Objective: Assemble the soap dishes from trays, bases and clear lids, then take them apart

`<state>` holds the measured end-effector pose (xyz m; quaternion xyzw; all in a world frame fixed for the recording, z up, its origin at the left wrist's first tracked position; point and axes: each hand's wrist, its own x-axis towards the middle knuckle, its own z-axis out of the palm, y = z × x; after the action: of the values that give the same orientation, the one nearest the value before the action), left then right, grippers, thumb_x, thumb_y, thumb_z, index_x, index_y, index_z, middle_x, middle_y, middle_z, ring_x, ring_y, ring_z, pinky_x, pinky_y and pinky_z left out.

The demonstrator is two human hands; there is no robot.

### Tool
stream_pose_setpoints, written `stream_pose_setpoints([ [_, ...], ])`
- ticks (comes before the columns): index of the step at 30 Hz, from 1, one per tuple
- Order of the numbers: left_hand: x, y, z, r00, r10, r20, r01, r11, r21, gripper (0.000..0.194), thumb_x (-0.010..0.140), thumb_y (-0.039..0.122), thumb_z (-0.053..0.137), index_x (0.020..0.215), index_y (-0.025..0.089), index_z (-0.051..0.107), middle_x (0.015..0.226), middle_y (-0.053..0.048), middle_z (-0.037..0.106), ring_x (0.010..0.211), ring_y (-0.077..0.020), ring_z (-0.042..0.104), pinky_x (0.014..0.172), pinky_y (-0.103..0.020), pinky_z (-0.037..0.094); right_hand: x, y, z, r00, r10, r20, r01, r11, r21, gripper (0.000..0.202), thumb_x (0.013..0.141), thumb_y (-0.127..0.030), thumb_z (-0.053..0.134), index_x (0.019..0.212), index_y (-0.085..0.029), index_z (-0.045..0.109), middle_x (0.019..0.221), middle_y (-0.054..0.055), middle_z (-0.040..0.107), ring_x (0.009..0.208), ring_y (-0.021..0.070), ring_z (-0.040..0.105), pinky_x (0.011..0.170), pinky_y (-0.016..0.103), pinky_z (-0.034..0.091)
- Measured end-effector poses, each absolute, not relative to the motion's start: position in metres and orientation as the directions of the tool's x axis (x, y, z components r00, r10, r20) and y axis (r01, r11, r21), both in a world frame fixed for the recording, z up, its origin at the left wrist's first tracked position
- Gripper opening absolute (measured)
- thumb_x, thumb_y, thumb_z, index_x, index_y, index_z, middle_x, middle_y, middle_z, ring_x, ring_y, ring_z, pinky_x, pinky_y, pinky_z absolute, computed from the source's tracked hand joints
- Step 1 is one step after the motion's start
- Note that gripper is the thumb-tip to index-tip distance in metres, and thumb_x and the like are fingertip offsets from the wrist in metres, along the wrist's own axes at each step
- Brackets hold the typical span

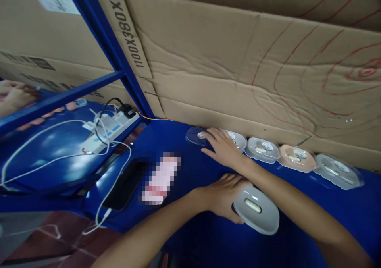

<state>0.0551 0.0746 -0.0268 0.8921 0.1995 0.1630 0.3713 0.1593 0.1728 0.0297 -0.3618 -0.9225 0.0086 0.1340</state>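
Observation:
My left hand [224, 196] is wrapped round the side of a grey oval plastic case [258, 210] with a cream pill-shaped inset, held above the blue table. Farther back, my right hand [223, 147] reaches over the left end of a row along the cardboard. Its fingers are apart, near a clear plastic cover [195, 136] with a round sticker. Partly hidden behind this hand is a pale oval case [240, 141]. Rightward follow a grey oval case [263, 149], a peach oval case [297, 158] and another grey oval case [339, 171], all with stickers.
A cardboard wall [208, 61] backs the blue table [166, 137]. To the left lie a pixelated pink object [162, 178], a black phone [125, 184] and a power strip [116, 129] with white cables. Beyond a blue frame [98, 83] shows another person's hand [16, 97].

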Motion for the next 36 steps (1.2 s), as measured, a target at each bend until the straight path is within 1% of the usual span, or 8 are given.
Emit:
stream_pose_setpoints([
  [3, 0.053, 0.077, -0.031, 0.838, 0.530, 0.129, 0.296, -0.641, 0.708, 0.116, 0.080, 0.055, 0.093, 0.171, 0.019, 0.032, 0.172, -0.025, 0.044, 0.161, -0.0468, 0.042, 0.131, -0.063, 0.034, 0.229, 0.116, 0.040, -0.645, 0.700, 0.307, 0.633, 0.714, -0.298, 0.055, 0.115, -0.045, 0.054, 0.167, -0.028, 0.048, 0.159, 0.014, 0.067, 0.147, 0.0357, 0.063, 0.121, 0.062, 0.052],
  [5, 0.054, 0.077, -0.033, 0.819, 0.557, 0.139, 0.320, -0.644, 0.695, 0.110, 0.083, 0.057, 0.092, 0.169, 0.019, 0.036, 0.167, -0.024, 0.051, 0.158, -0.0454, 0.046, 0.130, -0.061, 0.035, 0.277, 0.073, 0.033, -0.631, 0.729, 0.265, 0.636, 0.681, -0.362, 0.062, 0.113, -0.045, 0.056, 0.172, -0.034, 0.041, 0.158, 0.012, 0.068, 0.144, 0.0343, 0.067, 0.113, 0.057, 0.060],
  [8, 0.058, 0.075, -0.033, 0.793, 0.581, 0.183, 0.314, -0.648, 0.694, 0.106, 0.085, 0.057, 0.091, 0.169, 0.021, 0.037, 0.163, -0.021, 0.056, 0.152, -0.0428, 0.051, 0.127, -0.057, 0.037, 0.325, 0.022, 0.011, -0.626, 0.759, 0.178, 0.695, 0.647, -0.315, 0.082, 0.105, -0.056, 0.069, 0.175, -0.032, 0.035, 0.167, 0.016, 0.059, 0.148, 0.0382, 0.064, 0.111, 0.057, 0.063],
  [10, 0.059, 0.073, -0.031, 0.784, 0.593, 0.186, 0.322, -0.643, 0.695, 0.110, 0.085, 0.056, 0.092, 0.172, 0.022, 0.033, 0.165, -0.021, 0.054, 0.152, -0.0433, 0.050, 0.127, -0.058, 0.035, 0.338, 0.003, -0.006, -0.602, 0.771, 0.208, 0.718, 0.637, -0.281, 0.086, 0.100, -0.058, 0.075, 0.173, -0.030, 0.039, 0.169, 0.019, 0.057, 0.150, 0.0406, 0.061, 0.111, 0.058, 0.062],
  [15, 0.061, 0.073, -0.024, 0.765, 0.638, 0.087, 0.385, -0.562, 0.733, 0.122, 0.079, 0.057, 0.097, 0.175, 0.026, 0.029, 0.167, -0.020, 0.052, 0.152, -0.0442, 0.049, 0.127, -0.061, 0.034, 0.338, -0.001, -0.028, -0.568, 0.739, 0.362, 0.684, 0.669, -0.291, 0.064, 0.100, -0.049, 0.078, 0.155, -0.026, 0.056, 0.162, 0.019, 0.062, 0.153, 0.0397, 0.056, 0.117, 0.061, 0.058],
  [21, 0.061, 0.075, -0.016, 0.751, 0.660, -0.008, 0.405, -0.451, 0.796, 0.131, 0.076, 0.063, 0.098, 0.178, 0.029, 0.023, 0.170, -0.020, 0.048, 0.155, -0.0458, 0.043, 0.126, -0.062, 0.036, 0.340, 0.002, -0.028, -0.566, 0.710, 0.419, 0.641, 0.699, -0.317, 0.057, 0.102, -0.050, 0.076, 0.149, -0.022, 0.061, 0.155, 0.018, 0.067, 0.152, 0.0386, 0.056, 0.117, 0.059, 0.057],
  [33, 0.062, 0.074, -0.017, 0.764, 0.643, 0.045, 0.366, -0.490, 0.791, 0.129, 0.077, 0.055, 0.099, 0.178, 0.024, 0.025, 0.170, -0.021, 0.049, 0.155, -0.0459, 0.047, 0.127, -0.063, 0.034, 0.341, -0.001, -0.026, -0.580, 0.677, 0.454, 0.633, 0.725, -0.273, 0.048, 0.104, -0.047, 0.072, 0.144, -0.022, 0.065, 0.144, 0.018, 0.073, 0.149, 0.0407, 0.060, 0.113, 0.059, 0.060],
  [36, 0.063, 0.073, -0.018, 0.774, 0.631, 0.056, 0.369, -0.521, 0.769, 0.127, 0.077, 0.049, 0.100, 0.178, 0.026, 0.025, 0.170, -0.020, 0.050, 0.155, -0.0446, 0.048, 0.128, -0.062, 0.034, 0.341, -0.001, -0.025, -0.540, 0.692, 0.478, 0.616, 0.713, -0.335, 0.042, 0.107, -0.046, 0.069, 0.141, -0.022, 0.067, 0.142, 0.019, 0.072, 0.146, 0.0398, 0.063, 0.112, 0.057, 0.061],
])
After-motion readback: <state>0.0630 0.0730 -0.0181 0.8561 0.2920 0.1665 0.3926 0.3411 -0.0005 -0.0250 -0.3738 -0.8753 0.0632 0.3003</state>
